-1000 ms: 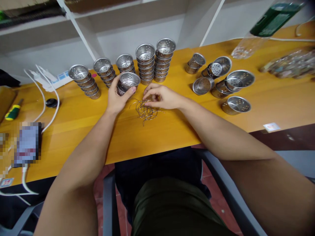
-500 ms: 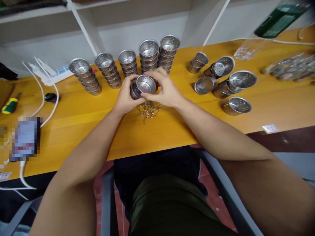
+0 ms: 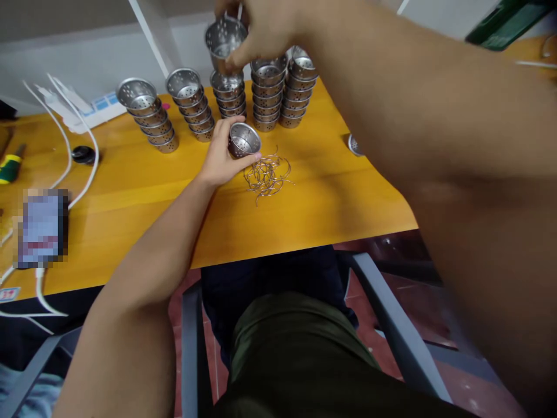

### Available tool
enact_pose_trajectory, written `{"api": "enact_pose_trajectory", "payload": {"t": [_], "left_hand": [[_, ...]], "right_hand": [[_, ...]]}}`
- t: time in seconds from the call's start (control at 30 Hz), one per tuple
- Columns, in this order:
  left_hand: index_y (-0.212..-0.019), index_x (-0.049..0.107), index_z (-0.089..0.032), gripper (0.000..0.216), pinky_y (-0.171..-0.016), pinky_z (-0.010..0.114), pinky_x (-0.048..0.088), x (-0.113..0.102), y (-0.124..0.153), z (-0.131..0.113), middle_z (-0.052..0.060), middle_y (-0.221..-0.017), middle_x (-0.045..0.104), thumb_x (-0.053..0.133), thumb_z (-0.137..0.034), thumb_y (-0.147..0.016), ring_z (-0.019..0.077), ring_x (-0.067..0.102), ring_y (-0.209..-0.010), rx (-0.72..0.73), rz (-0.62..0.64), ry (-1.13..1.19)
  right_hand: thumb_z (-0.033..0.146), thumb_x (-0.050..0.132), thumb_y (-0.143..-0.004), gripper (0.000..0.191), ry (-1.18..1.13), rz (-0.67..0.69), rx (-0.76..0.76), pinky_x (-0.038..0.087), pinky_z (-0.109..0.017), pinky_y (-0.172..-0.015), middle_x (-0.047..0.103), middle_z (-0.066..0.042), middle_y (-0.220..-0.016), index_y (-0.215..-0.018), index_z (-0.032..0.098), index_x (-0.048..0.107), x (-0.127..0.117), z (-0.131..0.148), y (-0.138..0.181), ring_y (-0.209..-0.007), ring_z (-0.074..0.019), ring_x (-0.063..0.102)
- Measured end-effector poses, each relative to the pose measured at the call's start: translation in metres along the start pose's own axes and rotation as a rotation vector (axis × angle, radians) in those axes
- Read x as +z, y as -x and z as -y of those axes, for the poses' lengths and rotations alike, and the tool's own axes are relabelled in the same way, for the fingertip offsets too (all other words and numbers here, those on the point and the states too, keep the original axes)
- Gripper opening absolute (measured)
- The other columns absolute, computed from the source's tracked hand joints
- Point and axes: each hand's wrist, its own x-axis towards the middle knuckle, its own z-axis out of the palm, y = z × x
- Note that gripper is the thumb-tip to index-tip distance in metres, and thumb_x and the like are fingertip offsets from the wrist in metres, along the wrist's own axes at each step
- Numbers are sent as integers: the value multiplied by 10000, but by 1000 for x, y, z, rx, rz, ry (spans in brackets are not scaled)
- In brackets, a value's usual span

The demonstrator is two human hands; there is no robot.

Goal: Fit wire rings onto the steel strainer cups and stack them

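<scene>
My right hand (image 3: pixel 261 35) grips a perforated metal cup (image 3: pixel 225 42) by its side, tilted just over the third stack of cups (image 3: pixel 228 93) from the left. Whether its base touches the stack's top cup I cannot tell. Lower down, my left hand (image 3: pixel 224 152) is wrapped round another perforated metal cup (image 3: pixel 244 140), its mouth facing up. A tangle of thin bent wires (image 3: pixel 267 176) lies on the table beside my left fingertips. More stacks of the same cups stand on both sides, such as the leftmost stack (image 3: pixel 150 119) and the rightmost stack (image 3: pixel 299 93).
White cables (image 3: pixel 89 139), a power strip (image 3: pixel 102 113), a black round object (image 3: pixel 83 154), a green-yellow screwdriver (image 3: pixel 11 165) and a blurred-out phone (image 3: pixel 43 227) are at left. My right arm hides most of the table's right side; one cup rim (image 3: pixel 354 145) shows beside it.
My right hand has left my left hand and risen away from me, carrying a cup to above the third stack. My left hand keeps its cup near the wires, now more in view.
</scene>
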Motion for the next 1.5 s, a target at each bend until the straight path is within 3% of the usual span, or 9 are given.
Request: {"api": "enact_pose_trajectory", "payload": {"t": [0.17, 0.4, 0.53, 0.63, 0.7, 0.8, 0.97, 1.23, 1.5], "left_hand": [[-1679, 732, -348, 1076, -1546, 813, 510, -1, -1, 8, 182, -1656, 745, 1171, -851, -834, 536, 685, -1707, 4, 7, -46], [-1671, 721, -332, 1006, -1548, 770, 533, 4, 1, 11, 182, -1666, 751, 1163, -792, -894, 516, 703, -1716, 3, 11, -53], [-1688, 712, -329, 1068, -1554, 773, 522, 4, 2, 9, 187, -1690, 754, 1214, -751, -845, 523, 713, -1708, 10, 12, -34], [-1726, 667, -346, 1119, -1546, 774, 525, 4, 1, 12, 188, -1723, 737, 1209, -770, -843, 526, 699, -1723, 1, 0, -16], [-1769, 602, -358, 1145, -1533, 764, 541, 6, -1, 17, 191, -1770, 699, 1172, -798, -880, 516, 684, -1747, 5, -17, 4], [-1792, 513, -353, 1147, -1477, 737, 606, 10, -2, 28, 196, -1757, 682, 1107, -840, -940, 480, 724, -1703, 15, -33, 36], [-1761, 508, -336, 1128, -1456, 666, 642, 11, 0, 32, 187, -1725, 699, 1081, -857, -942, 453, 753, -1664, 114, -4, 28], [-1688, 608, -315, 988, -1480, 714, 607, 9, 5, 10, 162, -1623, 750, 1099, -749, -949, 477, 772, -1599, 115, 67, -42], [-1692, 607, -316, 933, -1476, 704, 605, 11, 0, 1, 163, -1592, 734, 1008, -797, -1001, 481, 753, -1603, 145, 81, -82]], "right_hand": [[702, 969, -827, 1171, 42, 212, -94, 14, -74, -543, 365, 281, -495, -1673, -90, 796, 10, 6, -40, -225, 68, 148], [699, 1067, -723, 1140, 24, 166, -81, 155, -58, -505, 842, -47, -891, -1550, -65, 887, 22, -7, -49, -342, -61, 590], [706, 1142, -661, 1197, 157, 167, 58, 273, -39, -564, 915, -198, -1446, -1636, 56, 902, 21, 5, -45, -1293, -356, 927], [568, 1218, -803, 1242, 181, 194, 96, 706, -284, -994, 860, -250, -1694, -1850, 81, 761, 16, 23, -26, -1606, -456, 832], [396, 1233, -929, 1259, 122, 109, 84, 606, -556, -1428, 693, -330, -1906, -1971, 49, 617, 13, 33, -2, -1740, -518, 746], [88, 824, -1197, 513, -104, -214, -74, 638, -534, -1382, 756, -298, -1757, -1701, 0, 819, 17, 40, 46, -1487, -382, 859], [156, 805, -1090, 246, -455, -104, -295, 709, -556, -1228, 919, -110, -1338, -1274, 258, 932, 67, 38, 126, -1218, -353, 850], [345, 724, -1170, 125, -538, -82, -239, 688, -595, -1189, 817, -144, -1362, -1127, 260, 804, 131, 48, 166, -1230, -365, 777], [850, 864, -1148, 620, -790, -187, -72, 695, -588, -1100, 718, -80, -1065, -969, 305, 630, 136, 45, 164, -1013, -325, 659]]}}
